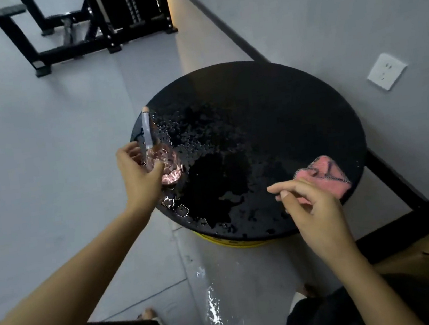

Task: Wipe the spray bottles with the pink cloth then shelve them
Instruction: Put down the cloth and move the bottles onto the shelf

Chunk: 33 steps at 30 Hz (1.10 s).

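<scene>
The left hand has its grip wrapped round the spray bottle at the table's left edge. The bottle's long side runs near to far, top pointing far. The right hand has a loose, empty grip by the pink cloth.

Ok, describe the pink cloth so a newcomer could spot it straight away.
Find the round black tabletop mid-view, wet with droplets. At its right edge, just beyond the fingers of the right hand, lies the pink cloth. It is opaque and matte, unlike the clear pinkish spray bottle the left hand grips at the opposite edge.
</scene>
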### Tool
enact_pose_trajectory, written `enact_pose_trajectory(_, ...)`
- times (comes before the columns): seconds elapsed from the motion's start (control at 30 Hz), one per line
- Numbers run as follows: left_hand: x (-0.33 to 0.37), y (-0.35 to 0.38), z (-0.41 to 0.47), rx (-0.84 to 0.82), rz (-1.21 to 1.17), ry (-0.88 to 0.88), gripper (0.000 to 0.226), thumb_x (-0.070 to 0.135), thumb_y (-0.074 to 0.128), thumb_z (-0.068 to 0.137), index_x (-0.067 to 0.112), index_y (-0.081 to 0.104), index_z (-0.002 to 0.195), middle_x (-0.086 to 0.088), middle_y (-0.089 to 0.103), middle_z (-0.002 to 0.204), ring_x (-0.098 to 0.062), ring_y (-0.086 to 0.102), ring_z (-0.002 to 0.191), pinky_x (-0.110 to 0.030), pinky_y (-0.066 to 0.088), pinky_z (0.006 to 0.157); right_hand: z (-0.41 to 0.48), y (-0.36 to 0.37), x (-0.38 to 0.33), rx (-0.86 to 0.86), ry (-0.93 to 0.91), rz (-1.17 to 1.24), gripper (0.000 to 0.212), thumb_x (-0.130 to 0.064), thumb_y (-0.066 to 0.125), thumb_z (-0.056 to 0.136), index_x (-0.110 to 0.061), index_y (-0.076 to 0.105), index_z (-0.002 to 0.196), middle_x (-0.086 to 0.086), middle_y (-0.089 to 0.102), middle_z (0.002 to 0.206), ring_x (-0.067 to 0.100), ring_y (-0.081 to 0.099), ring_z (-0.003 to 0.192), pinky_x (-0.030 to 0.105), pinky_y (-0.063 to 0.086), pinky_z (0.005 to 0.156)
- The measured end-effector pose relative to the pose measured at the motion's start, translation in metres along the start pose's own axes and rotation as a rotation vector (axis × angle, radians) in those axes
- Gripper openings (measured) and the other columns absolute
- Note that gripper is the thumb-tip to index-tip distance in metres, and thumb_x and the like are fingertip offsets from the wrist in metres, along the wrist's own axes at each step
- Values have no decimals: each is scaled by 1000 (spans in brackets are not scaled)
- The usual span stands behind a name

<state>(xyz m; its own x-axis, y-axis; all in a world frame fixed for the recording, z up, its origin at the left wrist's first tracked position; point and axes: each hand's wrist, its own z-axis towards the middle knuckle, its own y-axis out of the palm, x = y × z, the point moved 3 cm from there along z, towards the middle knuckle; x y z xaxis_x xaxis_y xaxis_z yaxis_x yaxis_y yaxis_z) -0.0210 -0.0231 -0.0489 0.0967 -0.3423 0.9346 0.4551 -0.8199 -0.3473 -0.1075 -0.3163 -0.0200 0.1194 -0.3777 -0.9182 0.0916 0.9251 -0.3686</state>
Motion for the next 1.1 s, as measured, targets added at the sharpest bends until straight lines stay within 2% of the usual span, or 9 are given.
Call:
enact_pose_trajectory(0.1, -9, 7, 27, -68, 42, -78, 78, 7, 74, 80, 14, 27, 141, -10, 42, 138, -21, 46, 124, -39, 41, 106, 5, 3, -2, -15, -4, -10, 37, -1, 54, 93, -35, 69, 89, -20, 67, 93, 6, 64, 86, 31, 53, 72)
enact_pose_trajectory(0.17, -4, 15, 39, -122, 30, -47, 81, 5, 72, 82, 15, 22, 145, -10, 44, 137, -22, 49, 120, -35, 43, 101, 8, 4, -2, -15, -2, -14, 36, -1, 55, 93, -34, 69, 90, -21, 67, 93, 4, 64, 85, 31, 52, 72)
enact_pose_trajectory(0.27, -2, 26, 50, -142, 59, 22, 58, 16, 66, 89, 16, 36, 138, -13, 56, 114, -29, 60, 96, -45, 55, 86, 9, 5, 0, -8, -4, -15, 32, -1, 55, 93, -28, 71, 93, -19, 68, 93, 9, 63, 78, 31, 52, 69)
enact_pose_trajectory(0.37, -10, 25, 54, -155, 139, 15, 44, 27, 60, 93, 16, 43, 131, -18, 63, 108, -38, 64, 95, -55, 55, 83, 9, 4, 0, 6, 5, -2, 27, -1, 56, 93, -22, 73, 94, -15, 68, 92, 15, 63, 75, 31, 51, 66)
enact_pose_trajectory(0.5, -5, 23, 54, -184, 125, 20, 30, 25, 63, 91, 21, 48, 117, -13, 64, 108, -33, 65, 99, -51, 54, 89, 10, 2, -4, 3, -14, 0, 26, 1, 56, 92, -18, 74, 95, -14, 68, 91, 4, 62, 82, 12, 46, 65)
enact_pose_trajectory(0.6, 0, 25, 51, -212, 141, 19, 30, 20, 63, 92, 21, 44, 115, -10, 63, 105, -30, 64, 96, -46, 54, 87, 7, -1, -6, -3, -1, 30, 24, 0, 56, 92, -15, 75, 95, -14, 66, 88, -2, 58, 69, 8, 38, 57)
enact_pose_trajectory(0.67, 2, 23, 51, -262, 185, 12, 37, 15, 63, 91, 17, 41, 121, -16, 61, 113, -30, 62, 99, -44, 53, 84, 4, -5, -6, 10, 6, 41, 24, 0, 56, 93, -15, 74, 96, -13, 66, 88, -4, 54, 62, 7, 36, 55)
enact_pose_trajectory(0.77, 11, 20, 41, -264, 243, 38, 34, 13, 66, 89, 17, 44, 116, -17, 61, 113, -32, 60, 100, -50, 52, 87, -3, -16, -7, 54, -6, 58, 25, -1, 55, 93, -16, 74, 96, -11, 67, 92, 3, 60, 72, 13, 44, 58)
enact_pose_trajectory(1.1, 70, 55, -39, -388, 114, 296, 34, 13, 76, 79, 34, 54, 95, 9, 68, 88, -23, 67, 95, -50, 53, 91, -47, -81, -22, 192, -75, 120, 23, -6, 52, 93, -16, 73, 97, -9, 70, 97, 5, 66, 91, 15, 50, 74)
